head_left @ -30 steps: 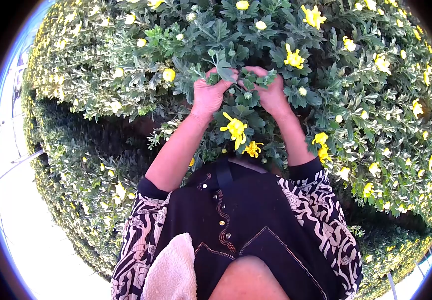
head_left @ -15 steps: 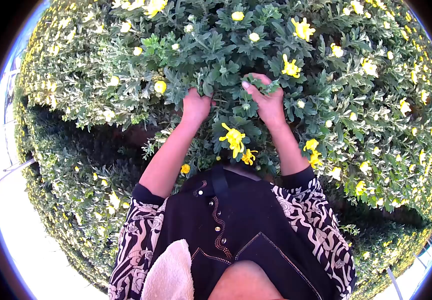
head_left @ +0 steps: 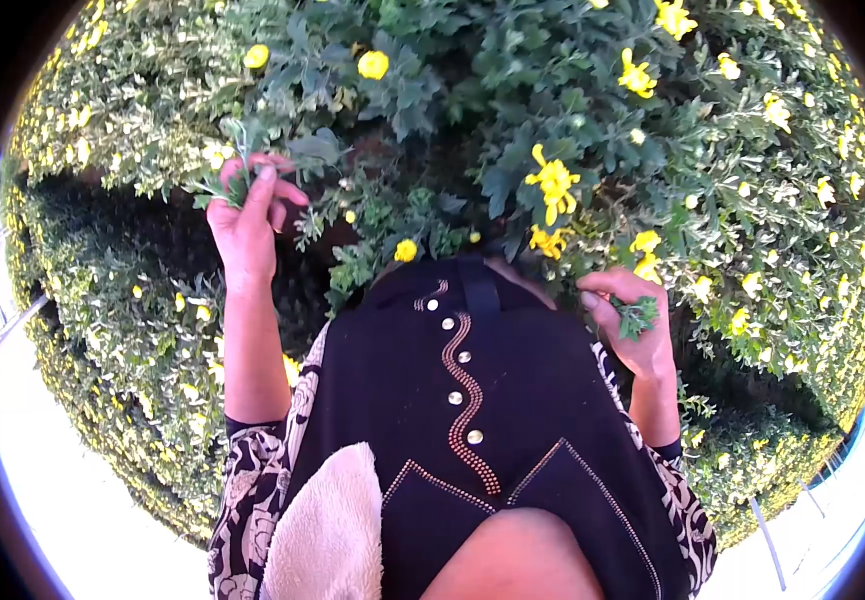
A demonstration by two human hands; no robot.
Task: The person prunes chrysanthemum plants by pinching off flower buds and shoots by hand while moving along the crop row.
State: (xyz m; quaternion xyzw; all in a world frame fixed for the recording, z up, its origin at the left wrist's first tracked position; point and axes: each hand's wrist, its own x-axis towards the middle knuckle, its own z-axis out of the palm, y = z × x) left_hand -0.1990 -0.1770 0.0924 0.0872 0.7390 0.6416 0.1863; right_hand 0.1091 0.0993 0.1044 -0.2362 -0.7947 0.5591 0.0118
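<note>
My left hand is out at the left, above a dark gap between the plants. Thumb and palm hold a green leafy sprig, while some fingers are bent loosely outward. On the other side, close to the front of my dark top, my right hand is curled closed around another leafy sprig, whose leaves poke out over the fingers. A yellow chrysanthemum flower grows between my hands, nearer the right one. A smaller yellow bloom sits just beyond my waist.
Dense chrysanthemum plants with yellow flowers and pale buds surround me in rows. Dark gaps run between the rows at left and right. Thin metal poles show at the lower edges, and a pale fuzzy cloth hangs at my chest.
Both hands have left the foliage in front and moved apart, the left one out to the left, the right one down and rightward. The view has shifted over the plants.
</note>
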